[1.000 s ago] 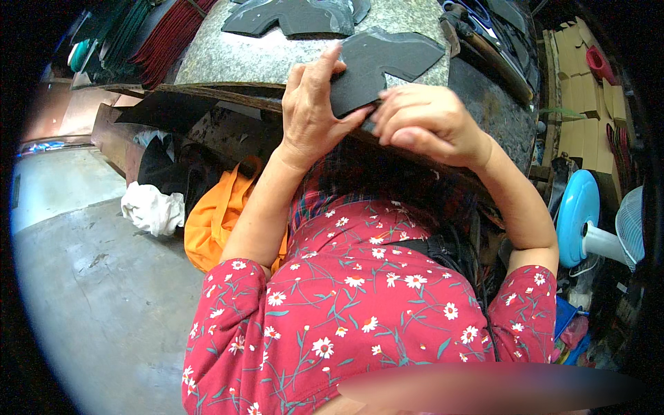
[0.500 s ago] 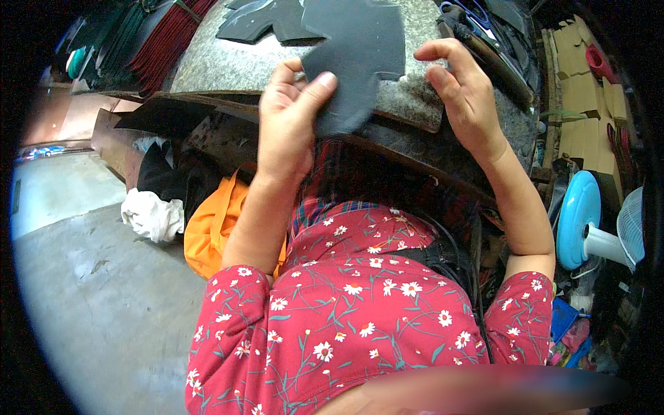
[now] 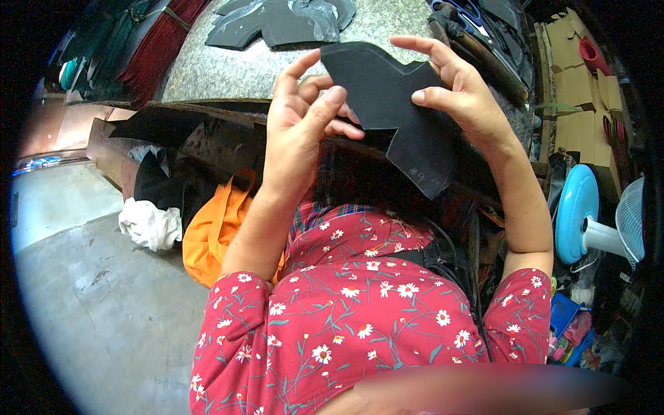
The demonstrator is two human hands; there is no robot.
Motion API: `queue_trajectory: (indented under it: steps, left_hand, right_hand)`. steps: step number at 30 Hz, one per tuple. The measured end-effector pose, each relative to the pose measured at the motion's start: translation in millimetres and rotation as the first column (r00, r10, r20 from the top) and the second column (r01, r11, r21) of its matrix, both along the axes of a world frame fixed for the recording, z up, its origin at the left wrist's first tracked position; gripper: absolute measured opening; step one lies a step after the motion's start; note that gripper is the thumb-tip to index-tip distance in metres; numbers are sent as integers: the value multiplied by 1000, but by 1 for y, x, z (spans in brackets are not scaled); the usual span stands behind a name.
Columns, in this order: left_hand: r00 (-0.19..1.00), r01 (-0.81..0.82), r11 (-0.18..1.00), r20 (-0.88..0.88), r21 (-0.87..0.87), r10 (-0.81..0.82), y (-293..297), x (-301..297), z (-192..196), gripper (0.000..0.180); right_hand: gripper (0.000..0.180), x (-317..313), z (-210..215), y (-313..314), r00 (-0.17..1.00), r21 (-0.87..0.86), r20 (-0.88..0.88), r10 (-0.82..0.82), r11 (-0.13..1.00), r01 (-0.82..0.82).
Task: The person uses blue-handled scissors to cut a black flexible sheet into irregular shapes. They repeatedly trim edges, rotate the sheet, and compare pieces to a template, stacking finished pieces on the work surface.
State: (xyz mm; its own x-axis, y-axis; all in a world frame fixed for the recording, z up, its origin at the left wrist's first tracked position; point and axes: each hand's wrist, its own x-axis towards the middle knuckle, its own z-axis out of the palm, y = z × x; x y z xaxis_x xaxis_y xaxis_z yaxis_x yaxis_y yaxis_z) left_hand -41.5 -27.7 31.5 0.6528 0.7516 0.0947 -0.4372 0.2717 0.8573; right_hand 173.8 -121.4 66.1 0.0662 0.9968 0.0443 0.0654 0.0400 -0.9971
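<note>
A flat black cut-out piece of sheet material (image 3: 387, 97), with a stepped notch and faint pale marks near its lower tip, is held up in front of the bench edge. My right hand (image 3: 463, 97) grips it at its right side, thumb on the near face and index finger stretched past the top edge. Close by its left edge is my left hand (image 3: 308, 117), fingers spread and apart; whether a fingertip still touches the piece is hard to tell. More dark cut pieces (image 3: 277, 28) with whitish smears lie on the grey bench board (image 3: 228, 72) beyond.
Scissors (image 3: 484, 38) and a dark rod-shaped tool (image 3: 494, 66) lie at the bench's right. Bundles of red cords (image 3: 155, 48) hang over the left corner. A blue and white fan (image 3: 579, 214) stands at right. An orange bag (image 3: 214, 221) and white cloth (image 3: 150, 223) are at lower left.
The black piece has turned over and shifted right, passing from my left hand's pinch into my right hand's grip. My left fingers have spread apart.
</note>
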Motion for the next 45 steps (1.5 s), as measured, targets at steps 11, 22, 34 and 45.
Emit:
queue_trajectory:
  steps: [11, 22, 34, 45]
  left_hand:
    - [994, 90, 988, -53, -128, -98, 4, 2, 2, 9]
    - [982, -82, 893, -116, 443, 147, 0, -2, -8, 12]
    - [991, 102, 975, 67, 197, -117, 13, -3, -10, 47]
    - [972, -13, 964, 231, 264, -50, 18, -5, 47, 15]
  right_hand:
    - [19, 20, 5, -3, 999, -162, -3, 41, 986, -41]
    - [17, 23, -3, 0, 1000, -227, -20, -14, 974, 9]
    - [17, 26, 5, -1, 989, -285, -51, -135, 952, 115]
    - [26, 27, -3, -3, 877, 175, 459, -144, 982, 70]
